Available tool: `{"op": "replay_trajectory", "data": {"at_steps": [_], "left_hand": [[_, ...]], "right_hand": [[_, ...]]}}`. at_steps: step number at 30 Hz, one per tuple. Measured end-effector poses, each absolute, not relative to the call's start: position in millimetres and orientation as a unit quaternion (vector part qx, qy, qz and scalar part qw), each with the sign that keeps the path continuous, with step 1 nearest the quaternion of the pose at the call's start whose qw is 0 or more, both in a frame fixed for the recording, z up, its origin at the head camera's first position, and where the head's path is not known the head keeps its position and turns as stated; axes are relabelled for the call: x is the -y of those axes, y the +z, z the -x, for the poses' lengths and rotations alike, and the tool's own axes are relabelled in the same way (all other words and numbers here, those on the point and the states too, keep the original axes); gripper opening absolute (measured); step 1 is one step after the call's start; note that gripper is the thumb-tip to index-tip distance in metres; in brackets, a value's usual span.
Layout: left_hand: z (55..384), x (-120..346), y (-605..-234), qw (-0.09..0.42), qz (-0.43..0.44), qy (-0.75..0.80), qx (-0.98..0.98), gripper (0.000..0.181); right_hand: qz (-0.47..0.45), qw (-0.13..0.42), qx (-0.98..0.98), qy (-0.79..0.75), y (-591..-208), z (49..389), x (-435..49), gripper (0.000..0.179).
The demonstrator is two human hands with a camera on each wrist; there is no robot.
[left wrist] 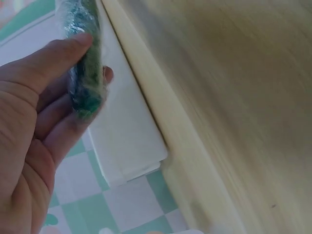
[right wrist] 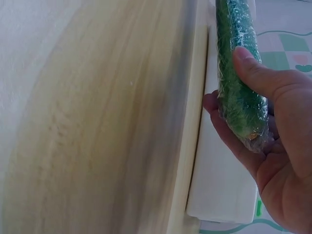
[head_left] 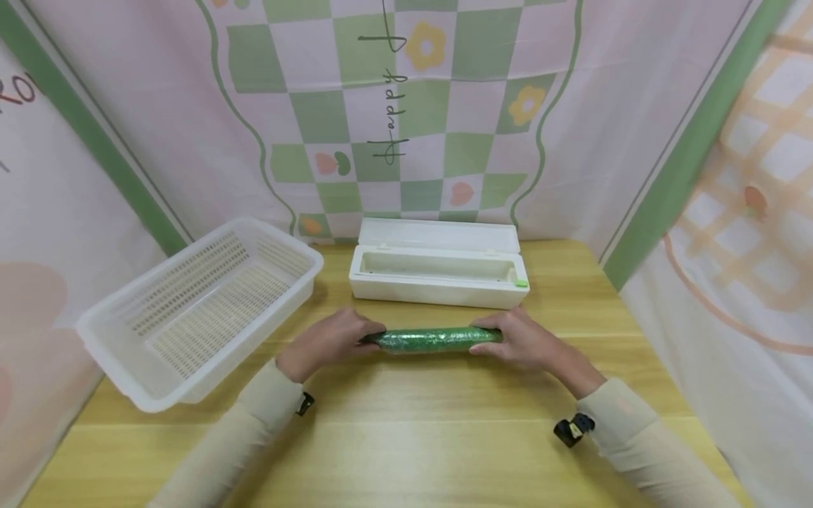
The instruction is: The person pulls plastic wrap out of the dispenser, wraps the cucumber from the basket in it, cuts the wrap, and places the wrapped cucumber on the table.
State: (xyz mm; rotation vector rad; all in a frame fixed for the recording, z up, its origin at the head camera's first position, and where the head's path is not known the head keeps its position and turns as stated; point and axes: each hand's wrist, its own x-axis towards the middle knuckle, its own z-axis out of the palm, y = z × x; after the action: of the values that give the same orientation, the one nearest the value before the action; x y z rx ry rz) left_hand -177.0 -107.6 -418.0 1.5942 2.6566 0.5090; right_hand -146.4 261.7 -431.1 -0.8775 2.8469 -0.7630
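A green cucumber point(head_left: 438, 340) wrapped in clear plastic film is held level between both hands, in front of the white box. My left hand point(head_left: 333, 342) grips its left end; in the left wrist view the thumb lies on top of the wrapped cucumber point(left wrist: 87, 63) with fingers beneath. At the other end, my right hand point(head_left: 521, 339) pinches it between thumb and fingers. Crinkled film covers the rounded tip of the cucumber point(right wrist: 239, 107) in the right wrist view. Just behind stands a long white box point(head_left: 438, 291), its lid point(head_left: 438, 235) raised.
A white perforated plastic basket point(head_left: 159, 406) stands at the left of the wooden table point(head_left: 406, 451). A small green piece point(head_left: 521, 283) sits at the box's right front corner. Printed cloth point(head_left: 406, 113) hangs behind and at both sides.
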Motion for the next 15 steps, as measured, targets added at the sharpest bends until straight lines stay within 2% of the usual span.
{"op": "replay_trajectory", "data": {"at_steps": [15], "left_hand": [[174, 111, -435, 0.001, -0.463, 0.14, -0.875, 0.01]], "right_hand": [[0.283, 0.032, -0.941, -0.181, -441, 138, -249, 0.049]]}}
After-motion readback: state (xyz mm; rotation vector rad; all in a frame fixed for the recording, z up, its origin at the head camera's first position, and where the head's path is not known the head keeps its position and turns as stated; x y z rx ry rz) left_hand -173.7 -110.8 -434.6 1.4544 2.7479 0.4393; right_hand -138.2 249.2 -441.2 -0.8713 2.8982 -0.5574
